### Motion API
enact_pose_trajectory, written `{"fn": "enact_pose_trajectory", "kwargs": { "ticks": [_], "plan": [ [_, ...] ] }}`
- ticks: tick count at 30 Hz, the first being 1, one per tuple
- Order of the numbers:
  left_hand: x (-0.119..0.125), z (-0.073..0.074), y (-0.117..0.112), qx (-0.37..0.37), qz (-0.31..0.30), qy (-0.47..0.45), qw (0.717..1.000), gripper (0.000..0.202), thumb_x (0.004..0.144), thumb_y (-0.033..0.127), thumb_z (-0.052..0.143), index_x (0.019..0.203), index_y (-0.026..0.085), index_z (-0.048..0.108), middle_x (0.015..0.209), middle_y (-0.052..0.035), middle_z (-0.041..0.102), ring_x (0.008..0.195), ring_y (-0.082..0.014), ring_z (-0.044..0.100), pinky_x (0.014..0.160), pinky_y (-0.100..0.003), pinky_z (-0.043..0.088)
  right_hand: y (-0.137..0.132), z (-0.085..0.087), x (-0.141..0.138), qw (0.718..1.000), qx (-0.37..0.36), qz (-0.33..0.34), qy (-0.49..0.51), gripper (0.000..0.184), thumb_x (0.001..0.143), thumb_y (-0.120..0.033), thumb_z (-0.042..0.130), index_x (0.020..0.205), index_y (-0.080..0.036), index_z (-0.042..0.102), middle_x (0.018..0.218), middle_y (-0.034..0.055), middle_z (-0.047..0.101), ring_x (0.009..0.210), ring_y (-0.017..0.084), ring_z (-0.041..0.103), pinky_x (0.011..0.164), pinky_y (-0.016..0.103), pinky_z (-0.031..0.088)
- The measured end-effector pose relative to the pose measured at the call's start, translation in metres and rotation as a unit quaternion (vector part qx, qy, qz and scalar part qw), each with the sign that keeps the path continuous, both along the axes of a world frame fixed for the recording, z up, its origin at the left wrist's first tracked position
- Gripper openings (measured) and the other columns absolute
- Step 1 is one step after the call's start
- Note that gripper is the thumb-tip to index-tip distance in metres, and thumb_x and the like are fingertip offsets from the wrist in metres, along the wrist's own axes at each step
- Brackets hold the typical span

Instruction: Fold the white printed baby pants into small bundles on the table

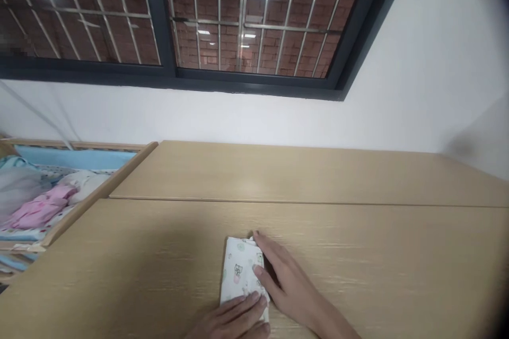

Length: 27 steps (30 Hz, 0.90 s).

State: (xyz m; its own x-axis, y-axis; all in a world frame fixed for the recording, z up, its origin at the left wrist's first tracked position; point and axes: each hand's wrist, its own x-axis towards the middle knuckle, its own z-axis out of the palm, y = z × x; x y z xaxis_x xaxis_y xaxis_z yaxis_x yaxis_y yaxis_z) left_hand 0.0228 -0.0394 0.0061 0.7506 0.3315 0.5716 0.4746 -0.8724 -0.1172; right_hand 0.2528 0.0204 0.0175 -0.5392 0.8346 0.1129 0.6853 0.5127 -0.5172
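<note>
A small folded white cloth (239, 265) with a faint printed pattern lies flat on the wooden tabletop (159, 254), low in the middle of the head view. Across its near end rests my left hand (234, 320), its fingers laid flat on the fabric. My right hand (284, 278) is along the cloth's right edge, thumb on the top face and forefinger at the far right corner. Its thumb and forefinger are spread apart. The lower fingers of the right hand are hidden from view.
To the left stands a wooden-framed crib (131, 169) with light blue lining, holding a pink cloth (43, 206) and pale bedding. Behind the table is a white wall (238, 116) with a dark-framed, barred window (254, 82). The tabletop has a seam running across it.
</note>
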Motion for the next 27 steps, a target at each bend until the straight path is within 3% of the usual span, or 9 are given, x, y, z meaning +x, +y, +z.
{"fn": "enact_pose_trajectory", "kwargs": {
  "ticks": [4,10,15,27],
  "plan": [
    [-0.007,0.012,0.001,-0.03,0.044,-0.011,0.999,0.027,0.103,0.027,0.046,0.119,0.017,0.066,0.132,-0.0076,0.068,0.13,-0.0185,0.059,0.108,-0.027,0.051,-0.007,0.006,-0.007,0.998,0.021,0.041,0.051,0.052,0.098,-0.032,0.052,0.148,-0.017,0.046,0.147,0.0149,0.055,0.138,0.027,0.049,0.115,0.046,0.042],
    [-0.012,0.003,0.002,-0.055,0.146,-0.069,0.985,0.039,0.095,0.029,0.052,0.131,0.014,0.058,0.135,-0.0122,0.065,0.128,-0.02,0.059,0.102,-0.031,0.054,-0.021,0.021,-0.019,0.994,-0.015,0.095,0.057,0.05,0.092,-0.03,0.062,0.14,-0.017,0.052,0.138,0.0123,0.06,0.129,0.026,0.052,0.114,0.044,0.041],
    [-0.011,-0.002,0.005,-0.044,0.164,-0.058,0.984,0.042,0.094,0.028,0.052,0.133,0.016,0.056,0.133,-0.0097,0.066,0.125,-0.0202,0.061,0.096,-0.032,0.055,-0.025,0.024,-0.02,0.993,-0.031,0.099,0.048,0.053,0.091,-0.032,0.063,0.141,-0.017,0.053,0.137,0.0127,0.059,0.129,0.027,0.05,0.115,0.045,0.039],
    [-0.013,0.0,0.005,-0.057,0.156,-0.052,0.985,0.043,0.096,0.03,0.052,0.137,0.018,0.055,0.137,-0.0089,0.064,0.125,-0.0196,0.059,0.101,-0.031,0.049,-0.024,0.025,-0.02,0.993,-0.02,0.106,0.044,0.051,0.091,-0.031,0.063,0.138,-0.015,0.055,0.134,0.013,0.06,0.125,0.027,0.052,0.114,0.043,0.039]
  ]
}}
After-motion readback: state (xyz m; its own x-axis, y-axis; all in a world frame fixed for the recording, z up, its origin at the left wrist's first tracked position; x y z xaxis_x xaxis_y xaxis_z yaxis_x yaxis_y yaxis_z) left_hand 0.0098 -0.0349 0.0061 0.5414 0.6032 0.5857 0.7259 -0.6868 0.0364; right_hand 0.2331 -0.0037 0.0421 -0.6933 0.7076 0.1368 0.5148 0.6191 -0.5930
